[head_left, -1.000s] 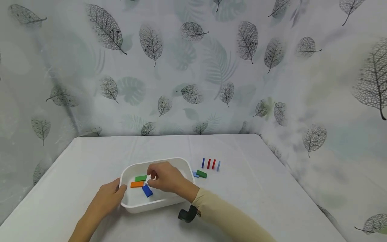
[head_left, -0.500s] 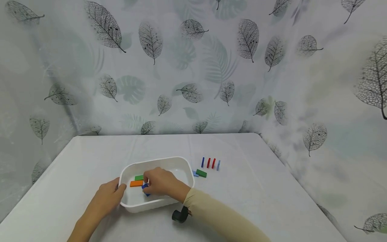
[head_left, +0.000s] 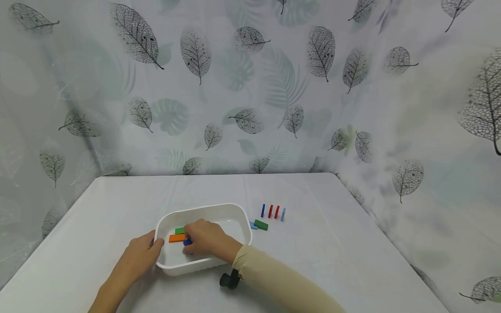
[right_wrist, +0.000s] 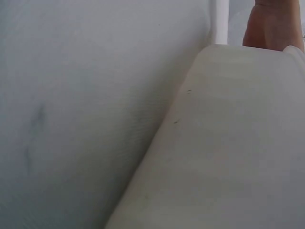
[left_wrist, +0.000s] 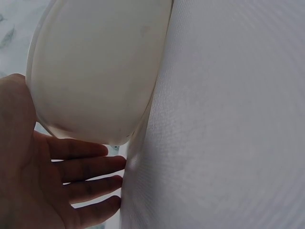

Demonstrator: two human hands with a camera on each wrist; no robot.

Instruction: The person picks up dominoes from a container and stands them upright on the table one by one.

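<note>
Right hand (head_left: 207, 240): lower in white tub (head_left: 203, 211) than a second ago, fingers curled onto blue block (head_left: 188, 242)
Blue block: beside orange block (head_left: 177, 238), now mostly covered
Left hand (head_left: 138, 256): unmoved, fingers straight against tub's wall

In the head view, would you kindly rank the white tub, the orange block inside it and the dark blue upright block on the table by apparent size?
1. White tub, by far the largest.
2. Orange block, lying flat in the tub.
3. Dark blue upright block, seen edge-on as a thin sliver; it stands farther from the camera, so its true size may match the orange one.
</note>
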